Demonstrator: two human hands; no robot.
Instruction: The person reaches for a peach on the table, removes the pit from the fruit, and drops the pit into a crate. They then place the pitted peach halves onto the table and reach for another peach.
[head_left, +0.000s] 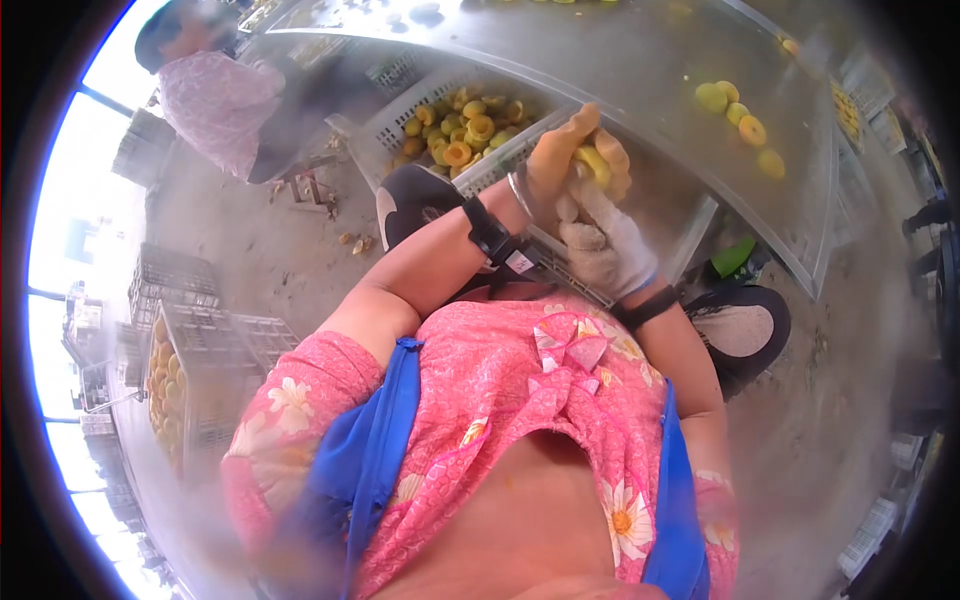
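Note:
My left hand (562, 155), with a bracelet and a black wristband on its arm, curls its fingers around a yellow-green peach piece (598, 168). My right hand (612, 243) wears a pale, stained glove and is closed just below the peach, its fingertips against or very near it. Whether a small tool is in the gloved fingers is hidden. Both hands meet above the edge of the table. Left of them, a white plastic crate (385, 125) holds many hollowed yellow peach halves (470, 128).
Several peach halves (752, 130) lie on the metal table (640, 70). Another person (215, 105) is at the upper left, near a small stool (308, 190). Crates of fruit (200, 385) stand at the left. A green object (735, 258) is by my right knee.

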